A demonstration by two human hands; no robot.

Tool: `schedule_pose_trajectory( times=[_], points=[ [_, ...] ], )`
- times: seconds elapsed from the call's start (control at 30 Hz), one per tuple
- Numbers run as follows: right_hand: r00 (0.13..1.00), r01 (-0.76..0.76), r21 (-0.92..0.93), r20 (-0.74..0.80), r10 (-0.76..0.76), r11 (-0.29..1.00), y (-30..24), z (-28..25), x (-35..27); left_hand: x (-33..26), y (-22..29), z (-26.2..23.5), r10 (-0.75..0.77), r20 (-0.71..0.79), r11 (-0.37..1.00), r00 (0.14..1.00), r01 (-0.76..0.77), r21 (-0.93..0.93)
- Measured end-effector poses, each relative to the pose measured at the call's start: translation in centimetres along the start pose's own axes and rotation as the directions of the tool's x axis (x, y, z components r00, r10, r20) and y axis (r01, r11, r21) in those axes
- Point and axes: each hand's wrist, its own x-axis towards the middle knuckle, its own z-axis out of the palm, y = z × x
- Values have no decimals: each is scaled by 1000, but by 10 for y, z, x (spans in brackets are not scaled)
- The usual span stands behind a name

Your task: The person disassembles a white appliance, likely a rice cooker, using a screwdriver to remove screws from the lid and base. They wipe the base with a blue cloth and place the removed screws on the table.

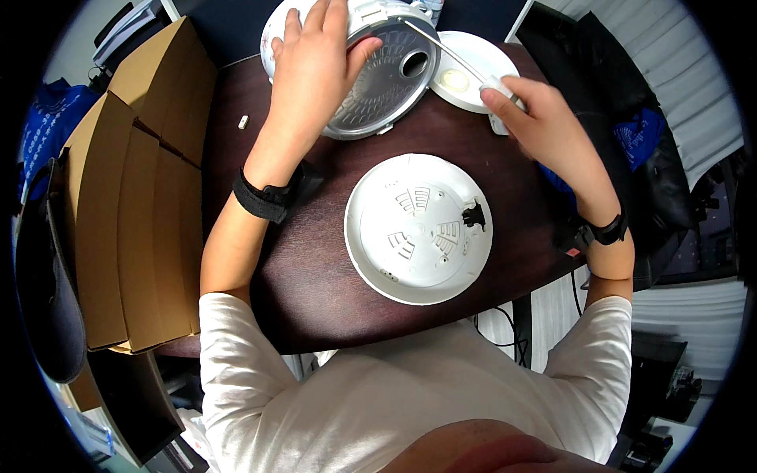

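At the far side of the table leans a white rice cooker part (276,20), with a round grey metal inner plate (359,94) facing me. My left hand (311,59) lies on its white shell with fingers outstretched, the thumb by the metal plate's rim. A screwdriver (445,49) with a long thin shaft is gripped by its pale handle in my right hand (532,110). Its tip reaches the upper rim of the metal plate; whether it sits in a screw is too small to tell. Nearer me lies a round white slotted base (418,260) with a black piece (473,214) at its right edge.
Behind the screwdriver is a round white dish-like part (501,59). A small white piece (243,121) lies on the dark table (300,307) at the left. Cardboard boxes (150,236) line the left edge; a black chair (607,71) stands to the right.
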Motion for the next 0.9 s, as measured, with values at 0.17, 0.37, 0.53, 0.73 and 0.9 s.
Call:
schedule_pose_trajectory(
  times=[0.17,0.37,0.53,0.73,0.9],
  points=[
    [847,150,-774,-220,-484,615,-4,-12,1,-1,-2,0,29,-26,999,999,-28,46],
    [931,189,-304,-248,-269,934,22,-5,3,1,1,-2,14,-10,1000,1000,-13,25],
    [945,-323,533,231,233,782,9,9,-10,-1,1,2,12,-34,999,999,-11,49],
    [917,-391,662,343,206,639,1,16,-10,0,-1,-1,-8,6,1000,1000,9,-12],
    [928,-367,665,306,211,650,0,19,-10,-2,0,3,-9,2,998,1000,9,64]
  ],
)
